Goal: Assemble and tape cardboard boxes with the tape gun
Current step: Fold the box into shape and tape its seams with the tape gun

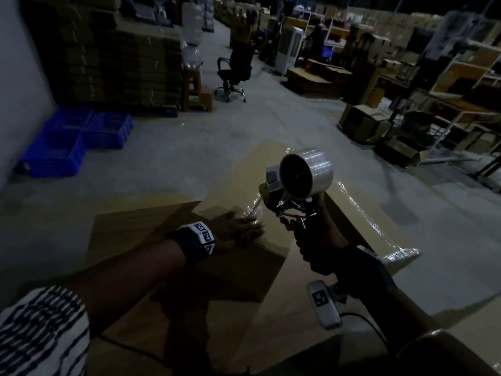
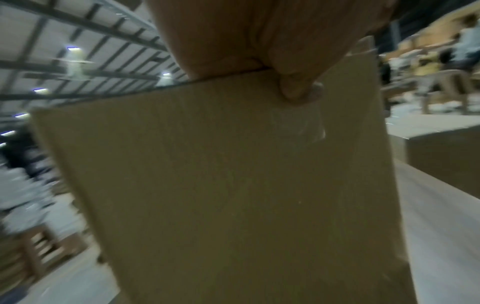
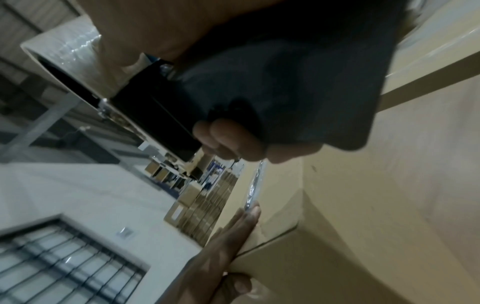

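Your right hand [image 1: 315, 255] is wrapped around the handle of the tape gun [image 1: 294, 191], lifted just above the cardboard box [image 1: 241, 185] with clear tape [image 1: 256, 211] stretching down to it. Your left hand [image 1: 238, 226] lies flat, fingers straight, pressing the tape end onto the box's near top edge.

Cardboard box [image 1: 244, 175], centre frame: matt brown corrugated board, glossy crinkled clear tape [image 1: 360, 210] along its seam. Tape gun [image 1: 287, 210]: shiny bare metal frame, glossy clear tape roll [image 1: 311, 172]. Crates [image 1: 73, 139], left: smooth blue plastic. Floor [image 1: 217, 131]: matt grey concrete.
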Action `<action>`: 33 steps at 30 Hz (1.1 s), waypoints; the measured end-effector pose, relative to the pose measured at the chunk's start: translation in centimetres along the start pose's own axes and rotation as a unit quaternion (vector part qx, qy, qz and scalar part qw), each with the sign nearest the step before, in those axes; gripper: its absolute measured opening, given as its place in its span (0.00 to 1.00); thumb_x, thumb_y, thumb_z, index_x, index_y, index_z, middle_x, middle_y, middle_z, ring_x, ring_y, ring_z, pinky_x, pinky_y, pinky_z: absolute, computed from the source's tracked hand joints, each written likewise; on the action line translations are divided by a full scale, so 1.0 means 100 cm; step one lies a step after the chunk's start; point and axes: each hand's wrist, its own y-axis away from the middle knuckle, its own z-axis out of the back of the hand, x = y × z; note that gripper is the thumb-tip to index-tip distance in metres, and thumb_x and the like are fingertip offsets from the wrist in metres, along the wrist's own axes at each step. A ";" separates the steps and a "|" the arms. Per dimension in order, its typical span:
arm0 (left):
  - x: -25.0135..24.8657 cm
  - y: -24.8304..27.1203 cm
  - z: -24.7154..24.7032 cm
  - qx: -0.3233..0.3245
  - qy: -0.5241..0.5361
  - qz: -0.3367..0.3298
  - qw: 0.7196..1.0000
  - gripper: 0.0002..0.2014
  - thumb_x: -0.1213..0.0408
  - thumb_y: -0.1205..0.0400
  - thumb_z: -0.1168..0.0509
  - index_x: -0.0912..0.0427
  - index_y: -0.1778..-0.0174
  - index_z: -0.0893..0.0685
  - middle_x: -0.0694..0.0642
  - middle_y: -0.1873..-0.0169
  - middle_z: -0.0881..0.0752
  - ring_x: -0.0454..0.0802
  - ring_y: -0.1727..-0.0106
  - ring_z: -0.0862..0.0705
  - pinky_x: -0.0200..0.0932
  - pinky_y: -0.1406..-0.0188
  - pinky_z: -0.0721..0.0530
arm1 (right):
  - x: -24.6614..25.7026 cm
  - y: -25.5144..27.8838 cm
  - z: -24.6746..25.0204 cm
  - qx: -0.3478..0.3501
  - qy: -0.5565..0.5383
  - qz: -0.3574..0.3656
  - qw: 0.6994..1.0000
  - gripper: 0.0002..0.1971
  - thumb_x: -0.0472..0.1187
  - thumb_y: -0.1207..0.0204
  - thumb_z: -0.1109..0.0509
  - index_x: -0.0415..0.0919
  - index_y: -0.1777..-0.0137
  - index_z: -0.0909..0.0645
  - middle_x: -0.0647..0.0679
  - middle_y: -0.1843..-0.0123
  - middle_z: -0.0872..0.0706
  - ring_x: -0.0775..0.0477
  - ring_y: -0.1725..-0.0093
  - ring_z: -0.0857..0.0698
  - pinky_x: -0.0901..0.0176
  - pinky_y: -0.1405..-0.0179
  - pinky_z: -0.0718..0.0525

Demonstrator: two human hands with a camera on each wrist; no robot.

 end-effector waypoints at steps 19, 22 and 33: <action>-0.003 0.008 0.059 -0.321 0.520 0.272 0.744 0.14 0.65 0.14 0.38 0.61 0.60 0.09 0.65 0.60 0.10 0.62 0.60 0.13 0.42 0.64 0.21 | 0.037 -0.083 0.003 0.185 0.042 -0.017 0.982 0.51 0.89 0.35 0.50 0.35 0.49 0.25 0.45 0.72 0.31 0.49 0.77 0.36 0.60 0.74 0.36; -0.020 0.005 0.073 -0.317 0.522 0.304 0.731 0.13 0.59 0.13 0.39 0.61 0.48 0.12 0.62 0.54 0.09 0.57 0.56 0.10 0.39 0.66 0.26 | 0.045 -0.088 0.010 0.232 0.018 -0.021 0.972 0.50 0.90 0.38 0.48 0.37 0.53 0.24 0.44 0.69 0.34 0.46 0.71 0.46 0.55 0.70 0.45; -0.070 -0.011 0.070 -0.367 0.597 0.344 0.625 0.10 0.65 0.15 0.40 0.59 0.47 0.13 0.57 0.54 0.09 0.52 0.53 0.10 0.43 0.62 0.26 | 0.043 -0.092 0.034 0.362 -0.054 -0.039 0.930 0.48 0.88 0.48 0.35 0.37 0.61 0.25 0.43 0.73 0.30 0.45 0.78 0.31 0.53 0.71 0.44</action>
